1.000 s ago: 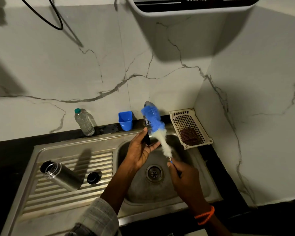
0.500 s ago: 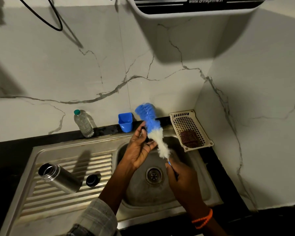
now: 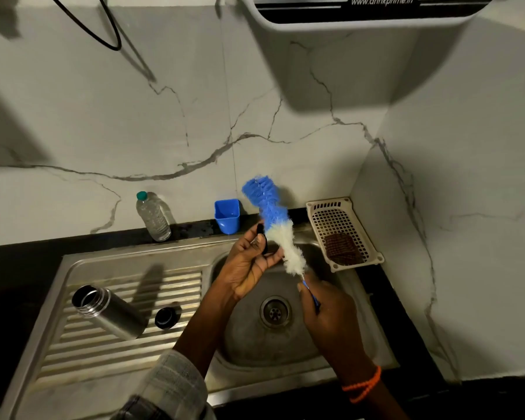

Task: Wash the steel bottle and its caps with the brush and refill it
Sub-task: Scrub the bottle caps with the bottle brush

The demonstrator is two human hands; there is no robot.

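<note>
A blue and white bottle brush (image 3: 275, 225) stands tilted above the sink basin (image 3: 255, 338). My right hand (image 3: 328, 316) grips its blue handle from below. My left hand (image 3: 249, 265) holds a small black cap (image 3: 262, 242) edge-on against the white bristles. The open steel bottle (image 3: 109, 312) lies on its side on the ribbed drainboard (image 3: 82, 350), mouth toward the upper left. A second black cap (image 3: 165, 318) rests on the drainboard just right of the bottle.
A clear plastic bottle (image 3: 153, 216) with a green lid and a blue square cup (image 3: 227, 216) stand on the black ledge behind the sink. A cream perforated basket (image 3: 343, 231) with a brown scrubber sits at the back right. A water purifier (image 3: 361, 10) hangs overhead.
Both hands and the brush have stayed over the basin; the brush tip has tilted slightly leftward and upward against the cap. The bottle and the other cap have not moved.
</note>
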